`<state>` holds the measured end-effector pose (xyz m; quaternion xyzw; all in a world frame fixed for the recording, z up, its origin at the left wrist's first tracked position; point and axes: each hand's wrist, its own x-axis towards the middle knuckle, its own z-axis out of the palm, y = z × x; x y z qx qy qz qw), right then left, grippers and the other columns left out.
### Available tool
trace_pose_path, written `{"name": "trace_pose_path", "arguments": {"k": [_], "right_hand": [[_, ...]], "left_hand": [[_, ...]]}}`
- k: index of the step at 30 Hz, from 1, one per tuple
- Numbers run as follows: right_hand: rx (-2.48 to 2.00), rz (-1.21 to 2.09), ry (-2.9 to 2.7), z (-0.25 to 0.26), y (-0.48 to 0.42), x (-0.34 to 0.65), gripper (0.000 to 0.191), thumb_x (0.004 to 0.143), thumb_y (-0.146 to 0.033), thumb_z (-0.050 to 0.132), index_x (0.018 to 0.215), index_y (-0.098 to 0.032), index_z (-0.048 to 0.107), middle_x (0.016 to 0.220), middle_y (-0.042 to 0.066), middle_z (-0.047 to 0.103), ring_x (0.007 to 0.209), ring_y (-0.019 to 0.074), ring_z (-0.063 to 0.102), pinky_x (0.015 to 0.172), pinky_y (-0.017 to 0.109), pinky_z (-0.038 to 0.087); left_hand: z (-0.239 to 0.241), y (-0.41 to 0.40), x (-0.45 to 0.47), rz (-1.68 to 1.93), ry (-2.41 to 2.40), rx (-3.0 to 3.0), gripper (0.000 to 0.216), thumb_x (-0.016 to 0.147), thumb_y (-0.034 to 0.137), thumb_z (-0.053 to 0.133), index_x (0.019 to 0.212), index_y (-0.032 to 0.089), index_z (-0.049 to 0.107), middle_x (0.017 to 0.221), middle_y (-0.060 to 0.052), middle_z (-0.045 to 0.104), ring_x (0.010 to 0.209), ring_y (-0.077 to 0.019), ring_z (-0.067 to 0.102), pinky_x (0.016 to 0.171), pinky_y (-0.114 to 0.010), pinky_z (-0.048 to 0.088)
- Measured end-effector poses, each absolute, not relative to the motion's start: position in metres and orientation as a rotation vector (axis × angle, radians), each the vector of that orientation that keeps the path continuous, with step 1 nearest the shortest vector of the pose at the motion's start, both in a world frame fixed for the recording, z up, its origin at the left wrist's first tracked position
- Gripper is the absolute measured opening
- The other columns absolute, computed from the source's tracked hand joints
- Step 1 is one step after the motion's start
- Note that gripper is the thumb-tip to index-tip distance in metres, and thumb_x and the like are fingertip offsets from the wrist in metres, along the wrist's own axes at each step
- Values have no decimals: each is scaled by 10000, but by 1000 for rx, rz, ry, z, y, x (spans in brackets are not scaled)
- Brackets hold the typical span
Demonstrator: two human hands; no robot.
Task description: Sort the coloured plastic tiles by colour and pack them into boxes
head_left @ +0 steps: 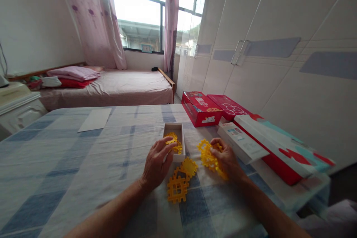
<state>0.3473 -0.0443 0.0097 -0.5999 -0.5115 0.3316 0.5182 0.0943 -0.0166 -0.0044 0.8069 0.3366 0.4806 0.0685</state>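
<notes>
My right hand (225,158) is closed on yellow plastic interlocking building pieces (208,155), holding them just above the tablecloth. My left hand (158,160) reaches over the near left side of a small white open box (183,139). Its fingers are apart, with the tips at yellow notched pieces (178,148) inside; the fingers partly hide these pieces. Between the hands, more yellow pieces lie on the cloth near the box: a square lattice piece (177,190) in front and a solid-faced one (189,167) behind it, partly overlapping others.
A blue-and-white checked cloth (92,167) covers the table. To the right stand a red box (199,108), another red box (227,107), a white carton (241,143) and a long red-and-white box (279,145). A white sheet (95,119) lies far left. Beyond are a bed (125,85) and wardrobe doors.
</notes>
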Motion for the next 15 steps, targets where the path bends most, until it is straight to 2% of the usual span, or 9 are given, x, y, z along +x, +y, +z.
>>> {"name": "trace_pose_path", "arguments": {"k": [4,9,15], "right_hand": [[-1336,828,-1093,34,-26,337,276,595,-315,626,820,-205,511,686,-44,521,570,104,493,529,215,394],[-1251,867,-1152,52,14,288,252,575,-284,580,805,-196,522,688,-52,519,564,89,481,546,215,400],[-1338,745,-1350,47,49,233,181,629,-315,579,747,-179,594,765,4,598,750,155,550,724,283,442]], "left_hand": [[-8,-10,93,1506,1123,2161,269,897,207,403,1104,221,575,1208,-65,524,1136,-170,492,982,-365,405],[-10,-3,93,1480,1229,1938,329,916,285,349,1170,199,539,1259,-72,500,1209,-182,438,1046,-384,342],[-14,1,92,1363,1236,1905,405,923,323,311,1264,193,487,1321,-73,492,1258,-182,413,1084,-385,298]]}}
